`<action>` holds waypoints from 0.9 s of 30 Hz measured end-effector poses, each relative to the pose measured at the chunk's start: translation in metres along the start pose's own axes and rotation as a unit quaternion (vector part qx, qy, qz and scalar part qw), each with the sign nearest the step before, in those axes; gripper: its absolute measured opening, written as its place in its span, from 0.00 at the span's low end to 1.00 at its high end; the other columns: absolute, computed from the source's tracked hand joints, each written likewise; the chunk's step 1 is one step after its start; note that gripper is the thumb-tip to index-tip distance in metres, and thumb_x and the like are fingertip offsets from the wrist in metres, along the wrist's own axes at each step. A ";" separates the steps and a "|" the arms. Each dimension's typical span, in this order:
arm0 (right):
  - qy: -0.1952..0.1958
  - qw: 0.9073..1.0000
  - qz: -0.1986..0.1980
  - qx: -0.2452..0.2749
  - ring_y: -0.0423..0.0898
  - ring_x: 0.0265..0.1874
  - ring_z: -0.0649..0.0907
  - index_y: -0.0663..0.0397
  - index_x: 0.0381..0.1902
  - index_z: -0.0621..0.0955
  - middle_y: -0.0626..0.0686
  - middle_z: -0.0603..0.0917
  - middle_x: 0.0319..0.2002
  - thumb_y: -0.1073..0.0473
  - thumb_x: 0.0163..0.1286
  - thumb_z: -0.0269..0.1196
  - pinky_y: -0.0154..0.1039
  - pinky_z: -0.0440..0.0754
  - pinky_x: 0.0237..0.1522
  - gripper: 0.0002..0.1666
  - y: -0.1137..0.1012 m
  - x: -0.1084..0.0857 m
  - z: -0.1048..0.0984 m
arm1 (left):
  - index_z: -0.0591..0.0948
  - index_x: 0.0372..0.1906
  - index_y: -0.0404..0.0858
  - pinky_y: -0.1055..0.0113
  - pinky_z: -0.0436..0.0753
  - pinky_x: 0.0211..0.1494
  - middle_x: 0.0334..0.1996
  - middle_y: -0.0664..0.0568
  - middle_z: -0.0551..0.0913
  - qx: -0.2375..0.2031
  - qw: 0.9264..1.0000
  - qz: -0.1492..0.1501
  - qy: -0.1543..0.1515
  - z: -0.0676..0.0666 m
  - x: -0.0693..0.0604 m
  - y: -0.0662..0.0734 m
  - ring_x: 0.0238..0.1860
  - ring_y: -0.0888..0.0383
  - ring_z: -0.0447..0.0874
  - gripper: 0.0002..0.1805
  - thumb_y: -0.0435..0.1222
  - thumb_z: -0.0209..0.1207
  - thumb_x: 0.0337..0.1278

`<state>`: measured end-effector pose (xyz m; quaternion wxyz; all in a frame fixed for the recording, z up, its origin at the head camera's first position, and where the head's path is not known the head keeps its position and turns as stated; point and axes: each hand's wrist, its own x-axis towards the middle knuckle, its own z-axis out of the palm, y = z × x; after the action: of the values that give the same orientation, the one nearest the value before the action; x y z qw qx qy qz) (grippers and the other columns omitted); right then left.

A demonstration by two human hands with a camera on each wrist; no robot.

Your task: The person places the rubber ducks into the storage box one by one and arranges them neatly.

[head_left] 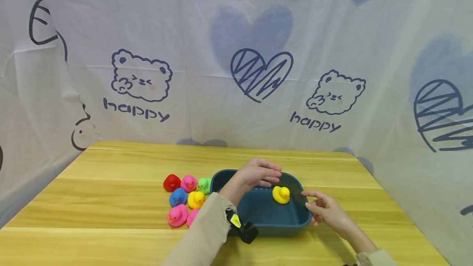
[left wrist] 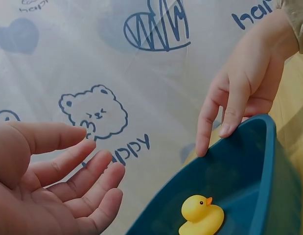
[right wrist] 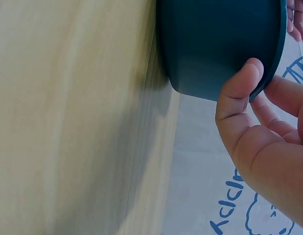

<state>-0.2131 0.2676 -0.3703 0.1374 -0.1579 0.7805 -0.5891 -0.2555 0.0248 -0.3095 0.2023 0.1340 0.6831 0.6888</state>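
A dark teal plastic basin [head_left: 264,210] stands on the wooden table, with one yellow rubber duck [head_left: 281,195] lying inside near its right end. Over the basin's far left part hovers my left hand [head_left: 256,173], palm turned inward, fingers loosely extended and holding nothing. My right hand [head_left: 329,212] is at the basin's right end. In the right wrist view its thumb [right wrist: 244,81] presses the outer wall just under the rim, while the fingers reach over to the other side, pinching the rim. My left forearm hides the basin's near left corner.
Left of the basin sit several rubber ducks: a red duck [head_left: 171,183], a blue duck [head_left: 178,197], a green duck [head_left: 204,185], a second yellow duck [head_left: 196,199] and pink ones [head_left: 177,215]. One pink duck is partly behind my left sleeve. A printed cloth [head_left: 207,106] hangs behind the table.
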 end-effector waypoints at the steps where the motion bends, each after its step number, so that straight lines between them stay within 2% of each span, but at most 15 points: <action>1: 0.000 1.000 0.001 0.000 0.40 0.18 0.74 0.77 0.60 0.56 0.55 0.73 0.25 0.62 0.68 0.52 0.33 0.75 0.22 0.30 0.000 0.000 0.000 | 0.77 0.46 0.28 0.59 0.77 0.45 0.43 0.40 0.79 0.005 1.000 0.004 -0.001 0.000 -0.002 0.000 0.42 0.49 0.79 0.14 0.30 0.56 0.55; 6: -0.005 1.000 0.006 0.003 0.40 0.18 0.74 0.76 0.61 0.55 0.55 0.73 0.26 0.62 0.68 0.51 0.33 0.75 0.22 0.30 0.000 -0.001 0.000 | 0.77 0.47 0.27 0.61 0.77 0.44 0.41 0.44 0.80 0.038 0.999 0.024 0.002 -0.001 -0.010 0.000 0.40 0.52 0.79 0.15 0.30 0.56 0.55; 12: -0.007 1.000 0.011 0.006 0.41 0.18 0.74 0.75 0.62 0.55 0.55 0.73 0.26 0.61 0.69 0.51 0.34 0.76 0.22 0.31 0.000 0.000 -0.001 | 0.80 0.42 0.31 0.63 0.77 0.40 0.37 0.47 0.81 0.080 0.995 0.053 0.035 -0.004 -0.019 -0.005 0.37 0.57 0.78 0.11 0.29 0.60 0.51; 16: -0.010 1.000 0.013 0.011 0.41 0.19 0.74 0.75 0.62 0.54 0.54 0.73 0.26 0.61 0.69 0.50 0.34 0.76 0.23 0.31 0.001 0.000 -0.002 | 0.81 0.40 0.32 0.67 0.76 0.34 0.35 0.49 0.81 0.088 0.992 0.070 0.051 -0.006 -0.024 -0.009 0.34 0.57 0.78 0.11 0.30 0.61 0.49; 27: -0.005 1.000 0.006 0.020 0.40 0.19 0.74 0.75 0.61 0.55 0.53 0.72 0.25 0.61 0.68 0.52 0.33 0.76 0.23 0.31 0.003 -0.001 -0.001 | 0.80 0.40 0.30 0.64 0.77 0.44 0.36 0.46 0.80 0.084 0.991 0.101 0.035 -0.013 -0.042 -0.010 0.36 0.57 0.79 0.11 0.28 0.60 0.49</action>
<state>-0.2130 0.2700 -0.3728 0.1482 -0.1539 0.7688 -0.6028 -0.2240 -0.0066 -0.3161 0.0959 0.1951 0.7282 0.6500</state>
